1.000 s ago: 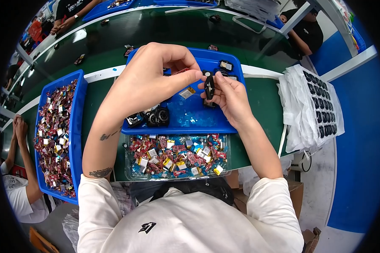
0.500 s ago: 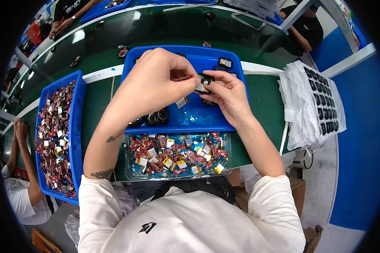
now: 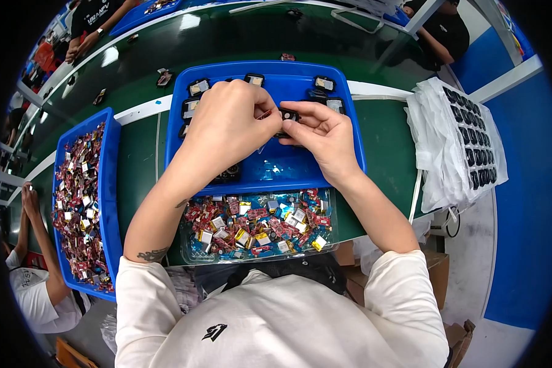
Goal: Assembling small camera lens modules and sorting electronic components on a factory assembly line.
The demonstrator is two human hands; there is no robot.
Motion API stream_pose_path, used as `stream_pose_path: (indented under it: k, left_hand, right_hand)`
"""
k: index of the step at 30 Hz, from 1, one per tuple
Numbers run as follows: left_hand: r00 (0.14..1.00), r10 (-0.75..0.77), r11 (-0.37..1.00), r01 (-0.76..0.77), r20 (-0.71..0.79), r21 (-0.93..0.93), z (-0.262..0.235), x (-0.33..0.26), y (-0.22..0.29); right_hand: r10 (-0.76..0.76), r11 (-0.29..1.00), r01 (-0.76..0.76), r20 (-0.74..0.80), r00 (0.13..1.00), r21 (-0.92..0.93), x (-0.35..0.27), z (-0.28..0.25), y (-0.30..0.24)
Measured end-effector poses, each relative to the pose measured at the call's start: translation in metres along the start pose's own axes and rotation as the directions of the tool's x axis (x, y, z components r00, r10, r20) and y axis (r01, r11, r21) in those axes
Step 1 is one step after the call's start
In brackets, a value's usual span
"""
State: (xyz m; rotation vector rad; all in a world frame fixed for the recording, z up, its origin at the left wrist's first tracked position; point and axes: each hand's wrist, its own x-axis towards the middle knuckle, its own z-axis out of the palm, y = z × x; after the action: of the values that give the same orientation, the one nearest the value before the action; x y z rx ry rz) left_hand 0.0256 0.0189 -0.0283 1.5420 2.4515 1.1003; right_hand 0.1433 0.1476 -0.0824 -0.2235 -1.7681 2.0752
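Observation:
My left hand [image 3: 230,116] is closed in a pinch on a small red circuit board [image 3: 264,115], mostly hidden by its fingers. My right hand [image 3: 326,140] grips a small black plastic casing [image 3: 290,115] between thumb and fingers, right beside the left fingertips. Both hands are over a blue tray [image 3: 300,183], where black casings with pale insides [image 3: 324,83] line the left and right sides. Part of a black round-faced piece [image 3: 230,173] shows below my left wrist. Nearer me, a clear plastic tray [image 3: 187,253] holds many red boards with silver and yellow battery packs [image 3: 262,237].
A long blue bin [image 3: 110,202] full of similar boards stands at left. At right lies a stack of white sheets [image 3: 424,132] with rows of black parts [image 3: 472,132]. Beyond runs a green belt [image 3: 227,40] carrying scattered pieces. Other people work at far left, lower left and upper right.
The black casing has tilted, so less of its pale inside shows. My hands stay close together, and the battery that hung below the left fingers is now mostly out of sight.

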Motion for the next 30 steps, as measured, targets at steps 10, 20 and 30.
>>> stream_pose_path:
  k: [10,20,30]
  left_hand:
    - [1.0,-0.019,0.999,0.02,0.009,-0.044,-0.0023,0.0006,0.0007]
    - [0.996,-0.035,0.996,0.041,0.076,-0.079,-0.0058,0.0011,0.001]
    - [1.0,0.001,1.0,0.0,0.028,-0.026,-0.0034,-0.0006,0.001]
  right_hand:
    - [-0.041,0.996,0.042,-0.013,0.999,0.081,-0.0007,-0.0017,0.0002]
    - [-0.121,0.992,0.122,0.008,0.993,-0.018,-0.0022,0.0011,0.0033]
    - [-0.113,0.992,0.113,-0.004,0.994,-0.048,-0.0031,0.0033,0.002]
